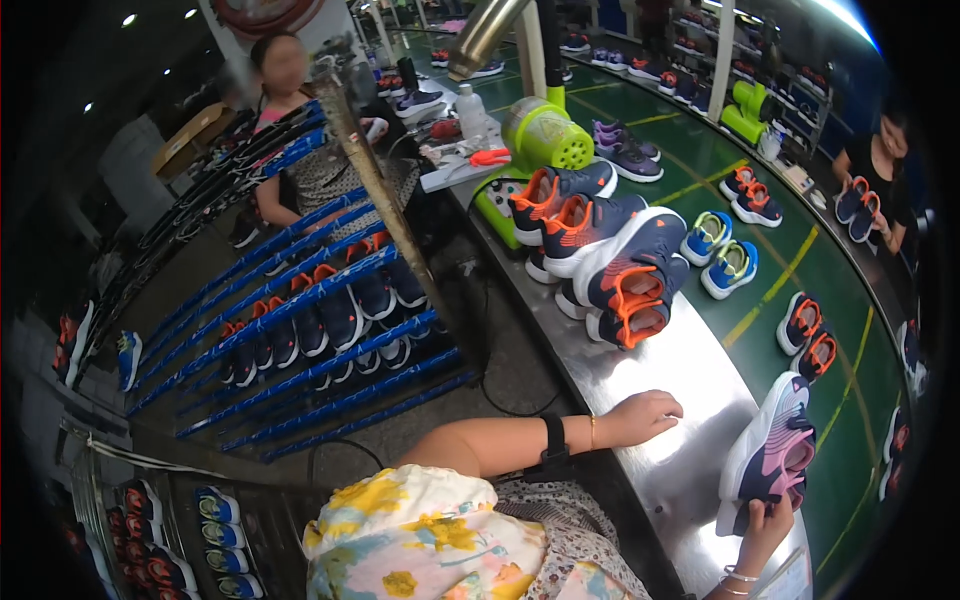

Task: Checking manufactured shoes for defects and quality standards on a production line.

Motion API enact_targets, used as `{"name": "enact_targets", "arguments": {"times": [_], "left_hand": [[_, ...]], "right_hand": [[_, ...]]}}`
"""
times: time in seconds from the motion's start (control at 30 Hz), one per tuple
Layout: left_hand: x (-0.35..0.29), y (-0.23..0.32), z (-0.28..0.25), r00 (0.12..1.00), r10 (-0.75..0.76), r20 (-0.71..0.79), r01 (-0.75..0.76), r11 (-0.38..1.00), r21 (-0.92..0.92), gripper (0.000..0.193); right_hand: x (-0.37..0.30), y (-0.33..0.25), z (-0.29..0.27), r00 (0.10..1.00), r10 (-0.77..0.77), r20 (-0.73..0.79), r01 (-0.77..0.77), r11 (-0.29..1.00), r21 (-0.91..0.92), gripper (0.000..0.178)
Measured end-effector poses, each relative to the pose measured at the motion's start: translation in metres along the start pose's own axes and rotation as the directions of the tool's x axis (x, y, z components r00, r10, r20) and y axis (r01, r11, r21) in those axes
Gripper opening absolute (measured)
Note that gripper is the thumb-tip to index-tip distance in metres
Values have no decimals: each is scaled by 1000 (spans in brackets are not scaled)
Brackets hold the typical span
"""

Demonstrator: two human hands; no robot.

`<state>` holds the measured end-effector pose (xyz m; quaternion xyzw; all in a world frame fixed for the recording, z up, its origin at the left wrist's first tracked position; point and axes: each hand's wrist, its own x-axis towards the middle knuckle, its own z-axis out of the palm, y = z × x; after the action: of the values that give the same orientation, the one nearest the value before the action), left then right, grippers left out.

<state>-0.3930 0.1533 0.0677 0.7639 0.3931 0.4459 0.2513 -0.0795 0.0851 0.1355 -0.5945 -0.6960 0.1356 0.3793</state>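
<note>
My left hand [643,418] rests on the shiny metal worktop [600,383], its fingers loosely curled together with nothing visible in them. At the lower right, my right hand [768,526] grips the heel end of a pink and navy sneaker [775,445] with a thick white sole. This sneaker lies tilted at the worktop's right side, and a second dark shoe shows partly beneath its heel. Beyond my left hand, several navy sneakers with orange linings [630,265] are piled on the worktop.
A lime-green machine [545,135] stands behind the pile. Along the right, a green conveyor belt [770,260] carries blue sneakers [730,268] and navy-orange pairs. A blue-barred rack [320,310] of shoes is at left. One person sits beyond it; another [880,190] holds shoes across the belt.
</note>
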Motion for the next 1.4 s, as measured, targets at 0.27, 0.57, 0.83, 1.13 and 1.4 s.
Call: {"name": "enact_targets", "arguments": {"times": [0.27,0.57,0.83,1.13,1.4], "left_hand": [[-3,0,0,995,-102,20,100,993,57,8],[5,12,0,992,-123,31,121,991,55,9],[-1,10,-3,990,-137,13,135,988,79,10],[-1,16,-6,999,-47,12,45,989,140,7],[-6,14,-7,995,-94,33,89,986,145,8]], "right_hand": [[5,22,-5,846,507,-166,93,167,982,76],[30,5,-1,812,577,-87,142,-51,989,97],[31,41,13,906,423,-25,160,-287,945,90],[28,21,-42,902,370,-225,-2,524,852,96],[39,65,-133,973,-229,-9,201,874,-444,54]]}}
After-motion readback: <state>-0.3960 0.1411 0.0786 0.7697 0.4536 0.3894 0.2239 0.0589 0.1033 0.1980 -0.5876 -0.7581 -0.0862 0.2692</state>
